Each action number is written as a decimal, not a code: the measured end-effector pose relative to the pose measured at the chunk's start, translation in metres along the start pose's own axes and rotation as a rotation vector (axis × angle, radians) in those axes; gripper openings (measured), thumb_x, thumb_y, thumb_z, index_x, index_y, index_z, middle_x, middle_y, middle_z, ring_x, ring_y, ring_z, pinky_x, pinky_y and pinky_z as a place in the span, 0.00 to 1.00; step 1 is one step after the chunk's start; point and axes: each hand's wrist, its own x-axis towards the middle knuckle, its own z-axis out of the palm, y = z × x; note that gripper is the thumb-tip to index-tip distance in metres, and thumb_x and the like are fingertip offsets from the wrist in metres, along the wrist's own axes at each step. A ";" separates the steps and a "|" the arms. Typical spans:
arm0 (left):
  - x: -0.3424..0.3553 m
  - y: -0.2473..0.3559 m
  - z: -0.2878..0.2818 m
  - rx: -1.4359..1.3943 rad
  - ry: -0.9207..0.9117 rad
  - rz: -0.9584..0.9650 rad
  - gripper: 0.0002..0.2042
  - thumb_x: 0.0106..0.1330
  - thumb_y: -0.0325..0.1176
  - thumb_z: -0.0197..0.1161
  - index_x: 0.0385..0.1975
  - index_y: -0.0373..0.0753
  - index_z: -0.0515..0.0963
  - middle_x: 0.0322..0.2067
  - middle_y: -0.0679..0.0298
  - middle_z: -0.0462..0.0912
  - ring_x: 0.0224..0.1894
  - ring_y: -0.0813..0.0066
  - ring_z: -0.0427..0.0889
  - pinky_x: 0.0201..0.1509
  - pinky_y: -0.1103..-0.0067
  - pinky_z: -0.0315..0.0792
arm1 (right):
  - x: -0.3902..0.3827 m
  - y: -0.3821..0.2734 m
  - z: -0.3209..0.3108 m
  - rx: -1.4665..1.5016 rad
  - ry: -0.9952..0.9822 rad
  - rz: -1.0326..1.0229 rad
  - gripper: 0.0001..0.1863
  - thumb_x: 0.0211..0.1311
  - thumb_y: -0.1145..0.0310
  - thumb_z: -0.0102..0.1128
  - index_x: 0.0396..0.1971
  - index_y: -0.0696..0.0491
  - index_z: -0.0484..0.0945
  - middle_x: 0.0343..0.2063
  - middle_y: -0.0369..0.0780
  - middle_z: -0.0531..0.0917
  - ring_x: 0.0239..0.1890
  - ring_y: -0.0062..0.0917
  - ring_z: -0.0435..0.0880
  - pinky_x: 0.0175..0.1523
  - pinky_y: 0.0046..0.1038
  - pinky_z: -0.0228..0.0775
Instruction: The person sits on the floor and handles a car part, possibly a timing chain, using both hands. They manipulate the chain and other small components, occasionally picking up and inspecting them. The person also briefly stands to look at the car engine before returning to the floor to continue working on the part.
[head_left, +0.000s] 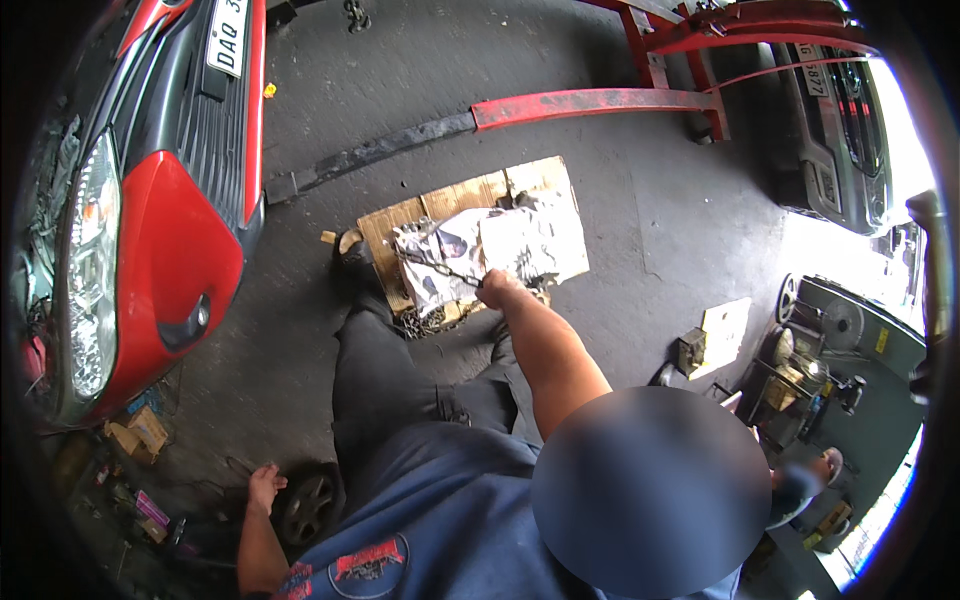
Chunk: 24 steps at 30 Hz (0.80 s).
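Note:
My right hand (495, 290) is closed on a dark metal chain (440, 266), which stretches leftward from my fingers. Beneath it lies a crumpled white printed sheet (470, 245), on top of a flattened piece of cardboard (390, 222) on the floor. More chain is heaped in a loose pile (422, 322) by the cardboard's near edge, between my feet. Out to the left and away from the cardboard, my left hand (265, 488) hangs empty with its fingers apart. Near it is a wheel (312, 503). Some dark pieces (515, 195) rest at the cardboard's far side.
A red car front (190, 250) stands close on the left. Beyond the cardboard runs a red and black metal beam (590, 104) joined to a red frame. A dark vehicle (835, 130) is at far right. Nearer right are a small metal box (692, 352) and a fan (843, 325).

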 end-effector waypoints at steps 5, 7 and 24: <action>-0.001 0.018 0.011 0.050 -0.039 0.057 0.10 0.73 0.38 0.57 0.37 0.36 0.75 0.25 0.62 0.82 0.27 0.73 0.82 0.33 0.77 0.74 | -0.004 0.018 0.017 -0.043 -0.006 0.045 0.17 0.53 0.59 0.61 0.40 0.53 0.86 0.42 0.50 0.85 0.48 0.39 0.85 0.57 0.35 0.75; -0.003 0.030 0.022 0.009 -0.051 0.064 0.11 0.73 0.36 0.57 0.41 0.33 0.76 0.28 0.60 0.83 0.30 0.71 0.83 0.37 0.74 0.76 | -0.013 0.031 0.026 -0.004 -0.029 0.046 0.17 0.52 0.60 0.63 0.39 0.52 0.86 0.42 0.48 0.86 0.48 0.39 0.85 0.57 0.34 0.75; -0.004 0.293 0.334 0.639 -0.107 1.045 0.12 0.62 0.30 0.66 0.44 0.34 0.79 0.43 0.54 0.81 0.43 0.61 0.83 0.50 0.70 0.76 | -0.026 0.102 0.041 -0.009 -0.157 0.091 0.16 0.54 0.63 0.58 0.39 0.55 0.86 0.43 0.48 0.86 0.50 0.38 0.84 0.56 0.35 0.76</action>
